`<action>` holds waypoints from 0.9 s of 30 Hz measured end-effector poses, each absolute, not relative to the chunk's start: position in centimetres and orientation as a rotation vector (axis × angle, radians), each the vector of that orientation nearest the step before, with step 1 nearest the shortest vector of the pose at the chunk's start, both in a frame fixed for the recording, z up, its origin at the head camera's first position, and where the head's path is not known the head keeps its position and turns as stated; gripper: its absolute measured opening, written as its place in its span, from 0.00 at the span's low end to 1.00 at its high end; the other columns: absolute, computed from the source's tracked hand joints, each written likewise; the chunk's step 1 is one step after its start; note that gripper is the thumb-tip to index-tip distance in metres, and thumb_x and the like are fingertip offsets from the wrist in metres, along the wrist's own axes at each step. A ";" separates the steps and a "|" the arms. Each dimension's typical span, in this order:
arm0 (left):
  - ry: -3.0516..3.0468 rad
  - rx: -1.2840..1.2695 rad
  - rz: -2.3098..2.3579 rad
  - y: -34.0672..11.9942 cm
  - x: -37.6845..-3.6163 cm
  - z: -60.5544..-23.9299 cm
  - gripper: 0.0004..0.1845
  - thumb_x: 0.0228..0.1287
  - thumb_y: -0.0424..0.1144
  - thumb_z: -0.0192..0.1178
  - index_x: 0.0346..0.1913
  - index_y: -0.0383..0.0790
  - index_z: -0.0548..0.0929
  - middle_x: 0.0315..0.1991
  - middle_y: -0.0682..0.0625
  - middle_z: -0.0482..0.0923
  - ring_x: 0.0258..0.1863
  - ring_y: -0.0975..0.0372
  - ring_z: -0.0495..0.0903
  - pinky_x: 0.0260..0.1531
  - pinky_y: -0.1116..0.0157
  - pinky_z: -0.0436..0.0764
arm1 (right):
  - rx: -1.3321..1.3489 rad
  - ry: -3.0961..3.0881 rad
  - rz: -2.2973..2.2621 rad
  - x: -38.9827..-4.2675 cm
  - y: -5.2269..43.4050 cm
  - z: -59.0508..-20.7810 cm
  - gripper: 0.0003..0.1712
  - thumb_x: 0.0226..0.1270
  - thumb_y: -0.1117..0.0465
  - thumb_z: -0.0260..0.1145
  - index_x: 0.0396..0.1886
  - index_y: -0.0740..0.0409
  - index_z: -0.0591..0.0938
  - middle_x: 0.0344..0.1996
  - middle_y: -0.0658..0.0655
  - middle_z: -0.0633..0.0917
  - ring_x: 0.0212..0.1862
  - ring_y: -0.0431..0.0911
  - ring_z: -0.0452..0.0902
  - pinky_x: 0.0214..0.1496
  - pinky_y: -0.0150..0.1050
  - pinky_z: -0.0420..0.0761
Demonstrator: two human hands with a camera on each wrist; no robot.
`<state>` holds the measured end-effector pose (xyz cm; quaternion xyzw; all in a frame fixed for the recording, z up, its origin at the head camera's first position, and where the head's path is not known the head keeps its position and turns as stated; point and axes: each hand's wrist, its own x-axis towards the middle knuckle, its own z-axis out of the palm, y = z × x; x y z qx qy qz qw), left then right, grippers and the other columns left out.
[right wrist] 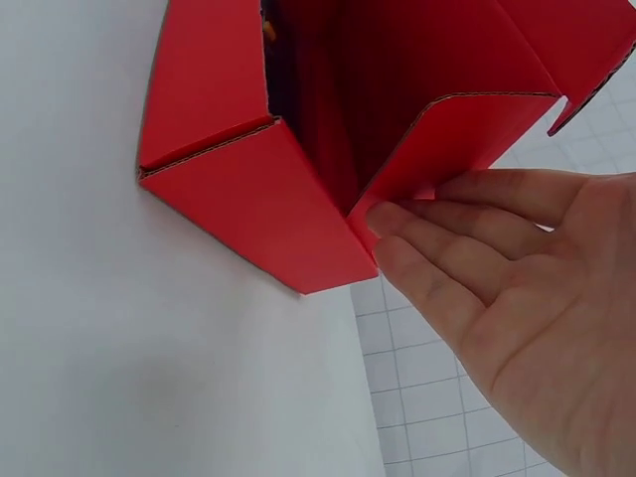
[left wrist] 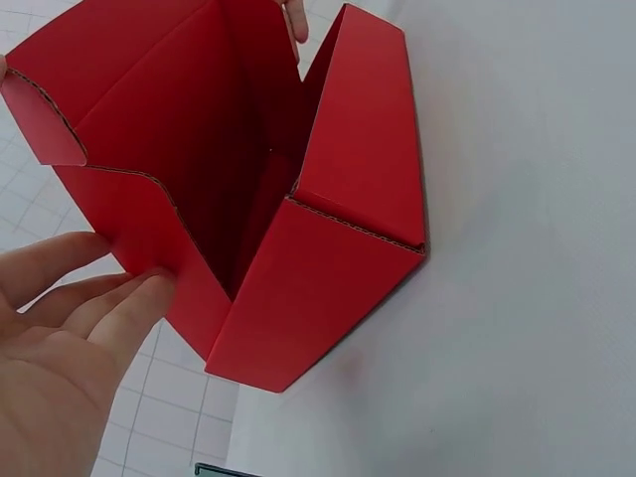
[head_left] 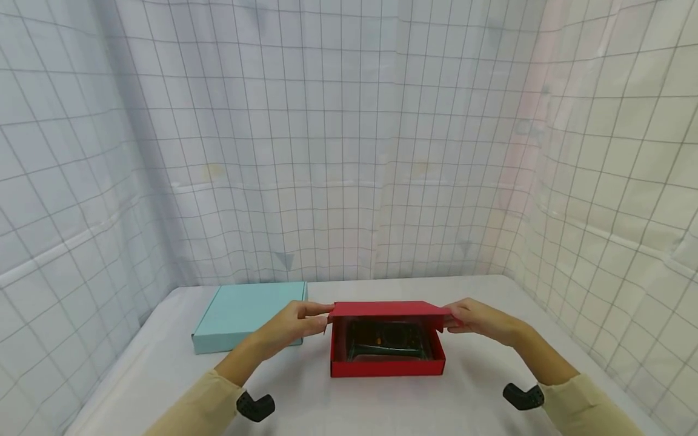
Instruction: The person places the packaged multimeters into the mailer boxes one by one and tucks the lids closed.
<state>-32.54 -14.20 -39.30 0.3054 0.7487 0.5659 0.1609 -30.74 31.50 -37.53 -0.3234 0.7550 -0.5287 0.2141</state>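
A red cardboard box [head_left: 388,369] sits on the white table with its hinged lid [head_left: 387,309] partly raised. Inside it, in the head view, lies a dark, shiny, flat object [head_left: 387,340] whose kind I cannot tell. My left hand [head_left: 297,322] touches the lid's left side flap [left wrist: 149,224], its fingers nearly straight in the left wrist view. At the opposite end my right hand [head_left: 474,318] has extended fingers resting against the right side flap [right wrist: 462,139]. The lid partly hides the box's interior.
A closed light blue box [head_left: 248,309] lies at the back left, close to my left hand. White grid-lined curtains [head_left: 349,151] hang behind the table [head_left: 414,406] and at both sides.
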 end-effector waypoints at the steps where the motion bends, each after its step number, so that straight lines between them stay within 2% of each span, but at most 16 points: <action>1: 2.142 0.867 1.609 -14.2 -32.5 -39.3 0.33 0.73 0.49 0.60 0.74 0.34 0.73 0.71 0.42 0.72 0.64 0.46 0.75 0.64 0.43 0.73 | -0.893 2.098 -1.465 -30.7 31.5 -37.6 0.32 0.86 0.52 0.47 0.71 0.77 0.70 0.67 0.75 0.74 0.69 0.67 0.70 0.71 0.52 0.70; 5: 2.159 0.825 1.578 -14.2 -32.2 -39.3 0.33 0.72 0.50 0.61 0.74 0.37 0.74 0.71 0.43 0.72 0.63 0.45 0.74 0.61 0.39 0.72 | -0.874 2.120 -1.432 -30.6 31.7 -37.8 0.33 0.85 0.50 0.49 0.72 0.73 0.70 0.68 0.68 0.76 0.69 0.62 0.72 0.70 0.49 0.71; 8: 2.181 0.800 1.561 -14.2 -32.0 -39.3 0.33 0.71 0.51 0.62 0.74 0.38 0.74 0.71 0.43 0.72 0.63 0.46 0.73 0.57 0.38 0.73 | -0.864 2.150 -1.402 -30.4 31.7 -37.9 0.35 0.83 0.47 0.50 0.73 0.72 0.71 0.68 0.67 0.76 0.69 0.62 0.72 0.70 0.48 0.72; 11: 2.190 0.805 1.557 -14.1 -31.8 -39.4 0.33 0.71 0.51 0.62 0.74 0.38 0.74 0.71 0.43 0.73 0.64 0.48 0.72 0.55 0.39 0.73 | -0.858 2.198 -1.362 -30.4 31.7 -38.0 0.36 0.81 0.44 0.52 0.73 0.69 0.73 0.67 0.65 0.77 0.68 0.62 0.73 0.70 0.51 0.72; 14: 2.160 0.829 1.570 -14.1 -31.9 -39.5 0.33 0.71 0.49 0.61 0.74 0.36 0.73 0.71 0.42 0.72 0.67 0.46 0.72 0.59 0.40 0.72 | -0.862 2.235 -1.317 -30.4 31.7 -38.1 0.36 0.79 0.42 0.53 0.71 0.63 0.76 0.66 0.63 0.79 0.66 0.61 0.74 0.69 0.56 0.72; 18: 2.081 0.866 1.599 -14.1 -32.0 -40.0 0.34 0.72 0.45 0.62 0.75 0.32 0.71 0.73 0.40 0.69 0.70 0.45 0.70 0.66 0.46 0.73 | -0.885 2.266 -1.263 -30.5 31.8 -38.4 0.32 0.76 0.41 0.55 0.69 0.54 0.81 0.62 0.60 0.82 0.62 0.58 0.75 0.61 0.55 0.74; 22: 2.029 0.876 1.619 -14.2 -32.1 -40.4 0.34 0.71 0.44 0.64 0.75 0.31 0.70 0.75 0.39 0.66 0.72 0.44 0.68 0.65 0.53 0.75 | -0.881 2.273 -1.246 -30.4 31.8 -38.8 0.29 0.75 0.44 0.58 0.69 0.50 0.81 0.61 0.57 0.83 0.61 0.59 0.74 0.54 0.53 0.77; 26: 1.999 0.864 1.633 -14.4 -32.0 -40.7 0.36 0.70 0.42 0.66 0.75 0.30 0.69 0.76 0.38 0.63 0.73 0.43 0.66 0.64 0.55 0.76 | -0.870 2.254 -1.253 -30.2 31.8 -39.1 0.30 0.75 0.47 0.57 0.72 0.51 0.78 0.64 0.55 0.82 0.64 0.58 0.74 0.58 0.56 0.76; 27: 1.992 0.858 1.637 -14.4 -31.9 -40.8 0.36 0.69 0.42 0.67 0.75 0.30 0.69 0.77 0.38 0.63 0.73 0.42 0.65 0.63 0.55 0.76 | -0.861 2.239 -1.273 -30.2 31.8 -39.1 0.30 0.77 0.48 0.55 0.73 0.54 0.76 0.65 0.56 0.80 0.65 0.57 0.74 0.61 0.54 0.75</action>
